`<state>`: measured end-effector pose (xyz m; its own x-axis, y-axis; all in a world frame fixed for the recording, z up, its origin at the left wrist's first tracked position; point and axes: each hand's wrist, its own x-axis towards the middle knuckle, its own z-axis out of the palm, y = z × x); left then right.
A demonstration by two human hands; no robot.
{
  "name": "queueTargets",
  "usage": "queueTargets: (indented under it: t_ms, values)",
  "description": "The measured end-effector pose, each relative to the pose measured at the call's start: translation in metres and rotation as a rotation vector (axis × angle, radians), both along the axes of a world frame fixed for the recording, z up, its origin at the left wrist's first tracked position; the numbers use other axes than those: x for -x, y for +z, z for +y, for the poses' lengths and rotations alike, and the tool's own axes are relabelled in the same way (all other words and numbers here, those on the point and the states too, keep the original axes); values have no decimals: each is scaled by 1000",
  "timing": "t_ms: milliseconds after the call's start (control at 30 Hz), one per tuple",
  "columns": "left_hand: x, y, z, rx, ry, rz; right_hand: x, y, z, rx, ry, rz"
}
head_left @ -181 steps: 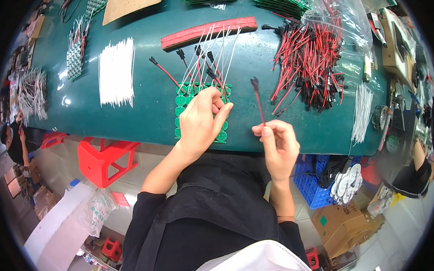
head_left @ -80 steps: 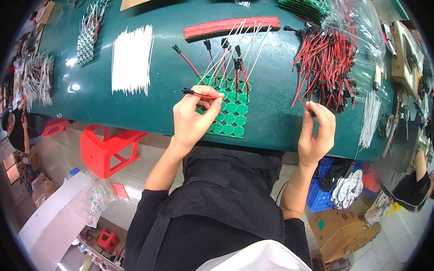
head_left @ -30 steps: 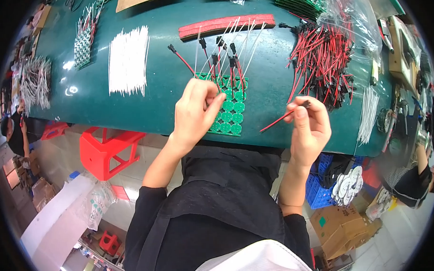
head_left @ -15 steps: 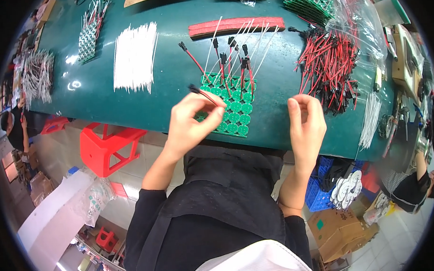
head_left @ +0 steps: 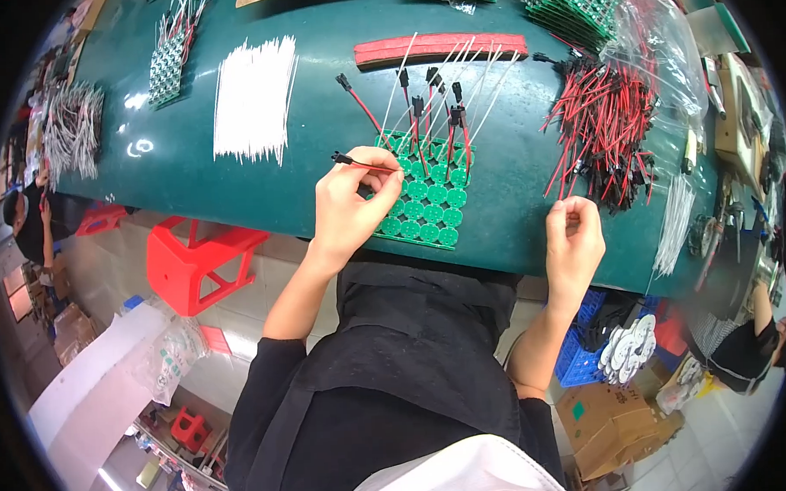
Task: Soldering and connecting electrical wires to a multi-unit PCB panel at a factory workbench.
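Observation:
My left hand is closed in a pinch on a short red-and-black connector cable, its black plug pointing left. This hand is over the left side of a green circuit-board panel made up of rounded units. Several connector cables and thin white wires stand up from the panel's far rows. At the right, my right hand has its fingertips pinched at the near wire ends of a heap of red-and-black connector cables.
White wires lie bundled at left, near more wired boards. A red foam strip lies behind the panel. Stacked green boards and a clear plastic bag are far right. A red stool stands by the table.
My right hand has moved right to the cable heap and its fingertips have closed there. My left hand still grips its cable, with the plug now turned lower and more level.

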<state>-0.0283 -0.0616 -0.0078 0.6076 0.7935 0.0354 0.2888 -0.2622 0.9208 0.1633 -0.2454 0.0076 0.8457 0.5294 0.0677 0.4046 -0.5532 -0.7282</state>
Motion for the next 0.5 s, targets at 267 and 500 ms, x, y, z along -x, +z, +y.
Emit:
queueTargets:
  t_ms: [267, 500]
  values:
    - [-2, 0, -2, -84, -9, 15, -3, -11, -13, -277, -49, 222]
    - [-4, -5, -7, -122, 44, -47, 4, 0, -2, -471, -6, 401]
